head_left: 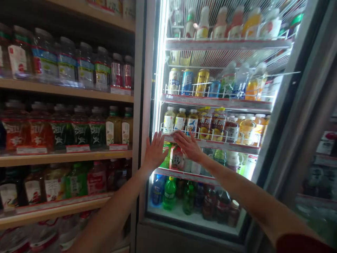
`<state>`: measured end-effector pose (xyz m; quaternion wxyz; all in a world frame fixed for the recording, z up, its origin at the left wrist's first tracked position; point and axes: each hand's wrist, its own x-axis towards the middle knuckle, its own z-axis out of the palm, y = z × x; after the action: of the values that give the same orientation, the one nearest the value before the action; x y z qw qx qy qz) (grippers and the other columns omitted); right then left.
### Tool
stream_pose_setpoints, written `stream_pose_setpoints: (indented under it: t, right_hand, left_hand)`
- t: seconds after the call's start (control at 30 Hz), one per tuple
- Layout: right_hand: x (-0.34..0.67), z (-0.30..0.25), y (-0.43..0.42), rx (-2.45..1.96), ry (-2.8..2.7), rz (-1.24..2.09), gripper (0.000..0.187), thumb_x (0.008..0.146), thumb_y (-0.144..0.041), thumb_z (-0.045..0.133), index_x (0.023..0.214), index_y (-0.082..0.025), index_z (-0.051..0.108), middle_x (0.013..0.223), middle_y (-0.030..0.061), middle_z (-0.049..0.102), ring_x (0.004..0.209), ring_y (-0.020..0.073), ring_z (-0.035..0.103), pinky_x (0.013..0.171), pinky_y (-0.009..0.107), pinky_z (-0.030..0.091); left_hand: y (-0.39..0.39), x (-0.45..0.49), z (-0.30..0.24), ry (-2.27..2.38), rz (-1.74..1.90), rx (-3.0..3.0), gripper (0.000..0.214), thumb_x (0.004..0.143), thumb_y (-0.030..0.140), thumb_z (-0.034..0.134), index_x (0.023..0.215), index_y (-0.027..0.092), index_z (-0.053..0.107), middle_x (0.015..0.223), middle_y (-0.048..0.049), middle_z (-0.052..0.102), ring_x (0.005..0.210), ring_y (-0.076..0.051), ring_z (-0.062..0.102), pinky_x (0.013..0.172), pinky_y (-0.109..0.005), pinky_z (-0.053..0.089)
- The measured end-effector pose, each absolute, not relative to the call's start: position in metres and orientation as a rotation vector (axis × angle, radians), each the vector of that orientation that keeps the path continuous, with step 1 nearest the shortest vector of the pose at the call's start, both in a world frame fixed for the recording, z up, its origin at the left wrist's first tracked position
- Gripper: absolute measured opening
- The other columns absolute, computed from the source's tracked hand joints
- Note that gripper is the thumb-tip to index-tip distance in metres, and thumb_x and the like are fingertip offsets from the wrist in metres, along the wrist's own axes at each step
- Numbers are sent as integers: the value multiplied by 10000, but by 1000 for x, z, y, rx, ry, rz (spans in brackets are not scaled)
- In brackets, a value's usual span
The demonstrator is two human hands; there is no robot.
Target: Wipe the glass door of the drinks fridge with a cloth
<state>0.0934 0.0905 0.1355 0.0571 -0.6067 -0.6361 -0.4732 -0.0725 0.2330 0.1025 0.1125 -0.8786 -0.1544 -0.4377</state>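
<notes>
My left hand point(155, 151) is raised in front of the lit drinks fridge, its fingers spread and the palm turned to the shelves. Beside it, my right hand point(187, 144) reaches across from the right with its fingers stretched out flat toward a white shelf edge point(207, 143). A small pale patch shows at its fingertips; whether this is a cloth or part of the shelf, I cannot tell. Just above the hands stands a row of tea bottles point(180, 118). Behind and below them are a red-labelled bottle point(177, 158) and green bottles point(170, 192).
Wooden shelves point(65, 88) packed with bottles stand to the left. The metal fridge frame point(143, 105) rises between them and the lit shelves. Drink cans point(202, 81) and juice bottles point(251, 24) fill the upper racks. Further right, dim shelves hold more drinks.
</notes>
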Motion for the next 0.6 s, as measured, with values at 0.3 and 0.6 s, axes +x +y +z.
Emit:
stream_pose_setpoints:
  t: [0.3, 0.6]
  right_hand:
    - [101, 132, 61, -1920, -1920, -1367, 584, 878, -141, 440, 1448, -226, 345, 1491, 67, 380, 1428, 222, 233, 1173, 528, 53]
    - [123, 137, 35, -1870, -1649, -1563, 674, 861, -124, 423, 1498, -216, 221, 1497, 68, 369, 1436, 223, 207, 1177, 510, 33]
  left_hand:
    - [212, -55, 93, -359, -1265, -2568, 598, 929, 410, 386, 1441, 111, 307, 1520, -176, 278, 1442, -277, 175, 1151, -567, 142]
    - [192, -33, 92, -216, -1352, -2459, 620, 929, 443, 383, 1430, 86, 306, 1496, -190, 328, 1436, -268, 205, 1160, -536, 136]
